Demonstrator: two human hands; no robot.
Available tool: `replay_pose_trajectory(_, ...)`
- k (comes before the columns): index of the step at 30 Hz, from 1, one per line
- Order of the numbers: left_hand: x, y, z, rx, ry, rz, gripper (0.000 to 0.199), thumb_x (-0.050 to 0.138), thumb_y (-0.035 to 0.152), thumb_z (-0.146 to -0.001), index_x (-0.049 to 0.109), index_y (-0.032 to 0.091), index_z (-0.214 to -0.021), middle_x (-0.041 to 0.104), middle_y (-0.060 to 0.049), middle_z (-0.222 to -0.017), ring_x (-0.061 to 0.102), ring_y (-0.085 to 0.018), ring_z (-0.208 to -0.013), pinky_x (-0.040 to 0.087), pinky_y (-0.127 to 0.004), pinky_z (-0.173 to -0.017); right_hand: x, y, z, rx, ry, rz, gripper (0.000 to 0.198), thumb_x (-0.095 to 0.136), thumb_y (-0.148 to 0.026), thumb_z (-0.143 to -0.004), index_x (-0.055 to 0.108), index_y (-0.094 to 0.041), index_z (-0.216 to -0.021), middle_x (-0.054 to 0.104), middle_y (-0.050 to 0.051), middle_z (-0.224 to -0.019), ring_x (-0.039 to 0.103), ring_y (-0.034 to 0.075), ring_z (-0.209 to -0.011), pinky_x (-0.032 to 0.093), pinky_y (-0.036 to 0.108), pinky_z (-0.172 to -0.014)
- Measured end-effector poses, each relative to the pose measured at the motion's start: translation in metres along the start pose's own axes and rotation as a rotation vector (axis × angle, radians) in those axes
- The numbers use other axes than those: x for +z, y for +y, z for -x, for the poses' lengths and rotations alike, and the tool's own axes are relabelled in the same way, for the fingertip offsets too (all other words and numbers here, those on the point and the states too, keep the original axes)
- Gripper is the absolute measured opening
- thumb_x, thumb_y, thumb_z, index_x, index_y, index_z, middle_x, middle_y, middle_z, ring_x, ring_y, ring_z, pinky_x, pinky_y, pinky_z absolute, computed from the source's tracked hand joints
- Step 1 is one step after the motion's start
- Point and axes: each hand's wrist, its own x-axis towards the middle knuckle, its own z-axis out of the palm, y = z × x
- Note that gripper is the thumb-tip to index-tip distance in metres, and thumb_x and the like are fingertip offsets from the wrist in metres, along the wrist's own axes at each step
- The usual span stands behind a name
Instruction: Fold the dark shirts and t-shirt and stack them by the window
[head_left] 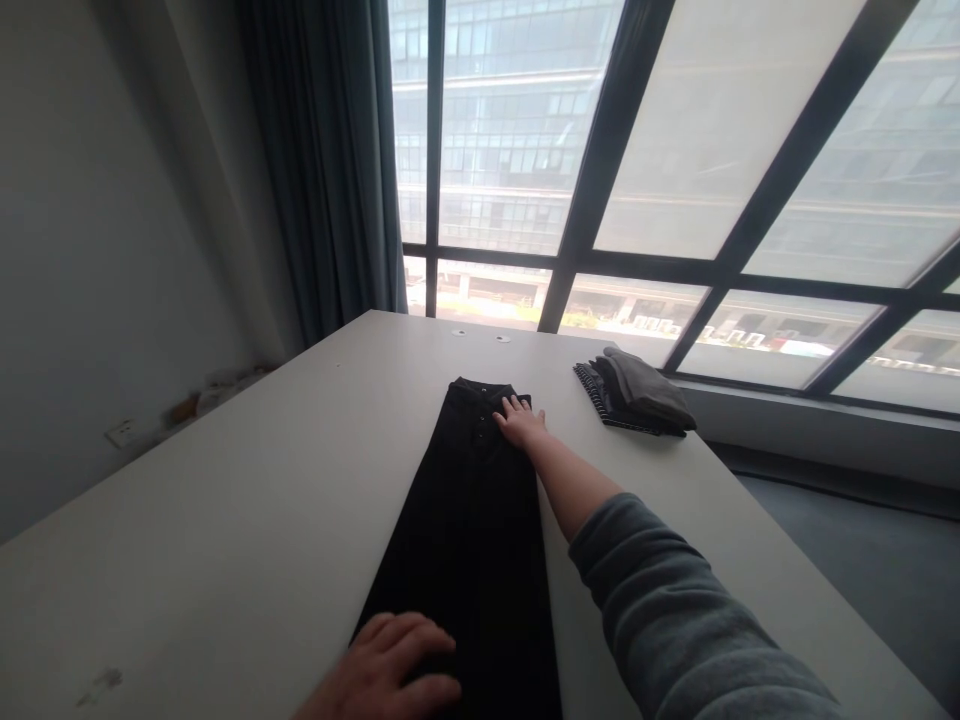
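A pair of black trousers [472, 530] lies lengthwise on the white table, its waistband with small metal fasteners at the far end and its lower part running out of view toward me. My right hand [519, 422] rests flat on the right side near the waistband, fingers spread. Low in the view, my left hand [390, 665] is over the left edge of the trousers, thumb and fingers apart with nothing between them. Whether the left hand touches the cloth I cannot tell.
A stack of folded clothes [637, 395], grey on top with striped cloth beneath, sits at the table's right edge. The white table [262, 480] reaches toward large windows [517, 130]. A dark curtain [322, 160] hangs behind its far left edge.
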Motion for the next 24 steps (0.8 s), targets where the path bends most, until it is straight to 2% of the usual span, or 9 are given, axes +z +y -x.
replay_pose_trajectory(3,-0.009,-0.018,0.007,-0.094,0.029,-0.121,0.048,0.074,0.036,-0.090,0.064,0.032,-0.137,0.066,-0.003,-0.143,0.061,-0.027,-0.131,0.052,-0.034,-0.105,0.000,0.002,-0.009,0.008,-0.004,-0.006,0.078,0.022,-0.063,-0.104,0.014,-0.022,-0.169,0.004,0.010,-0.175,0.003,0.032,-0.161,0.005,0.068,-0.124)
replay_pose_trajectory(6,-0.005,-0.031,0.016,-0.113,0.030,-0.176,0.058,0.072,0.034,-0.089,0.060,0.033,-0.145,0.062,-0.002,-0.149,0.060,-0.026,-0.135,0.054,-0.034,-0.107,0.002,0.004,-0.014,0.015,-0.025,-0.018,0.078,0.024,-0.065,-0.103,0.015,-0.024,-0.169,0.005,0.009,-0.175,0.006,0.033,-0.161,0.008,0.067,-0.124)
replay_pose_trajectory(11,0.005,-0.037,0.020,-0.133,0.028,-0.185,0.057,0.069,0.037,-0.091,0.059,0.034,-0.147,0.061,-0.001,-0.151,0.060,-0.025,-0.135,0.054,-0.034,-0.108,0.008,0.007,-0.017,0.013,-0.020,-0.027,0.079,0.024,-0.067,-0.102,0.013,-0.025,-0.169,0.003,0.007,-0.176,0.005,0.032,-0.161,0.007,0.068,-0.124)
replay_pose_trajectory(15,0.006,-0.038,0.017,-0.158,0.037,-0.167,0.056,0.069,0.037,-0.092,0.059,0.035,-0.147,0.062,-0.001,-0.149,0.062,-0.025,-0.133,0.055,-0.034,-0.108,0.010,0.007,-0.016,0.009,0.007,-0.027,0.078,0.028,-0.065,-0.102,0.017,-0.024,-0.168,0.008,0.007,-0.175,0.009,0.034,-0.160,0.009,0.068,-0.124)
replay_pose_trajectory(18,0.007,-0.038,0.016,-0.158,0.037,-0.181,0.055,0.068,0.041,-0.093,0.060,0.035,-0.146,0.063,-0.001,-0.148,0.062,-0.025,-0.132,0.055,-0.035,-0.107,0.009,0.003,-0.010,0.007,0.076,-0.022,0.071,0.030,-0.056,-0.104,0.026,-0.022,-0.166,0.017,0.010,-0.174,0.015,0.035,-0.158,0.009,0.068,-0.124)
replay_pose_trajectory(21,0.009,-0.039,0.016,-0.158,0.034,-0.192,0.055,0.070,0.038,-0.091,0.060,0.035,-0.145,0.063,-0.001,-0.148,0.063,-0.025,-0.132,0.056,-0.036,-0.107,0.003,-0.006,0.007,-0.033,0.199,-0.003,0.061,0.030,-0.042,-0.105,0.038,-0.019,-0.161,0.024,0.013,-0.172,0.014,0.035,-0.158,0.000,0.064,-0.125)
replay_pose_trajectory(24,0.009,-0.039,0.017,-0.162,0.031,-0.175,0.056,0.070,0.034,-0.089,0.060,0.035,-0.145,0.063,0.000,-0.148,0.063,-0.025,-0.132,0.055,-0.035,-0.108,-0.003,-0.019,0.037,-0.126,0.308,0.017,0.053,0.035,-0.034,-0.104,0.049,-0.022,-0.153,0.034,0.010,-0.168,0.017,0.031,-0.157,-0.008,0.058,-0.127)
